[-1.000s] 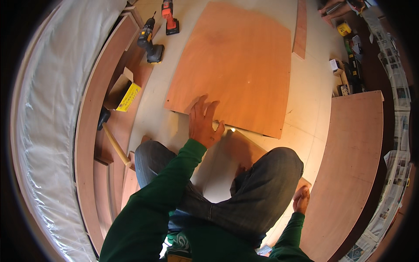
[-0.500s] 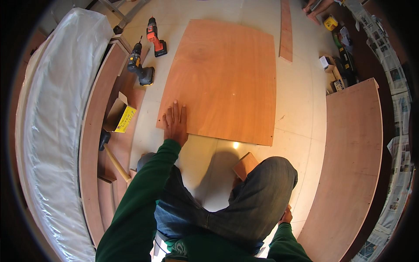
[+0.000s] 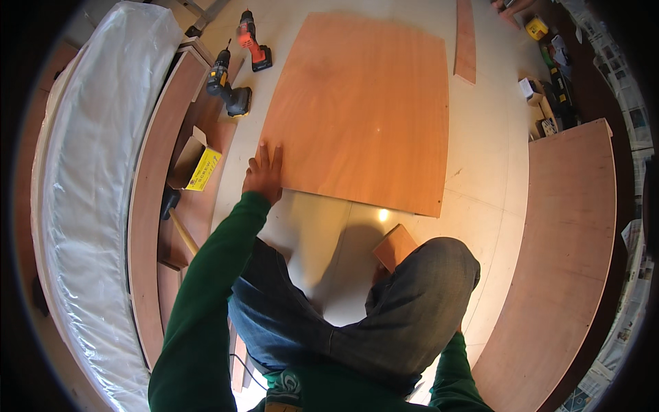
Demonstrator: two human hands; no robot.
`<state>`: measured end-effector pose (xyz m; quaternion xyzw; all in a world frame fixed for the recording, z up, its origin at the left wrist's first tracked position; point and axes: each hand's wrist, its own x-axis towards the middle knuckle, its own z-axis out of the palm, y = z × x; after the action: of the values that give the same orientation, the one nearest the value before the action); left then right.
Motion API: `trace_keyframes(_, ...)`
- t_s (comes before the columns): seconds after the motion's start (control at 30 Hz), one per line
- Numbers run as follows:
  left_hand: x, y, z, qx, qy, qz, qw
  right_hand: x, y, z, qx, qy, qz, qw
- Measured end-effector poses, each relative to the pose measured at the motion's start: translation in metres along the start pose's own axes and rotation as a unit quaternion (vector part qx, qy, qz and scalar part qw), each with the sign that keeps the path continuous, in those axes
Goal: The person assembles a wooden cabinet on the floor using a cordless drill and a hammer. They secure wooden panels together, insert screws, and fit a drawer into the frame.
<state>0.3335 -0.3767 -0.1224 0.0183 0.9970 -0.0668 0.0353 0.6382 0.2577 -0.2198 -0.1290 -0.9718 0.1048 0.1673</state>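
A flat reddish-brown plywood panel (image 3: 364, 110) lies on the floor in front of me. My left hand (image 3: 263, 177) rests at its near left corner, fingers stretched out and apart, the tips on the panel, holding nothing. My right hand (image 3: 459, 332) is down beside my right knee, almost wholly hidden by the leg. Its fingers do not show. A small wooden block (image 3: 396, 247) stands between the panel and my right knee.
On the left are a black-yellow drill (image 3: 226, 89), a red drill (image 3: 254, 44), a yellow screw box (image 3: 204, 170), a hammer (image 3: 180, 223) and a plastic-wrapped slab (image 3: 96, 172). A long board (image 3: 556, 254) lies right; a narrow strip (image 3: 465, 41) lies beyond the panel.
My left hand has slid left along the panel's near edge to its corner. My right hand has slipped farther behind the knee. The whole view has shifted slightly.
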Motion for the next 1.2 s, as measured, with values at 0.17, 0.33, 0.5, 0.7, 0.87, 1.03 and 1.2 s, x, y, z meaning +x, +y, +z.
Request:
trace_keyframes(0.17,0.011,-0.011,-0.021,0.023,-0.011,-0.012,1.000,0.020,-0.033,0.005,0.046,-0.222,0.008,0.974)
trace_keyframes(0.33,0.020,-0.016,-0.070,0.025,-0.017,0.006,1.000,0.028,-0.026,-0.006,0.078,-0.305,0.047,0.948)
trace_keyframes(0.5,0.033,-0.021,-0.119,0.023,-0.003,0.024,0.999,0.031,-0.013,-0.018,0.133,-0.351,0.098,0.922)
trace_keyframes(0.7,0.053,-0.034,-0.158,0.012,-0.013,0.015,1.000,0.067,-0.023,-0.017,0.210,-0.405,0.141,0.879)
trace_keyframes(0.87,0.067,-0.031,-0.208,0.029,-0.040,0.023,0.999,0.068,-0.008,-0.001,0.244,-0.339,0.161,0.894)
trace_keyframes(1.03,0.074,-0.031,-0.204,0.019,-0.019,0.039,0.999,0.096,0.038,0.019,-0.025,-0.220,0.024,0.975)
trace_keyframes(1.2,0.059,-0.039,-0.195,0.016,-0.012,0.016,1.000,0.254,-0.157,0.019,0.633,-0.229,0.449,0.588)
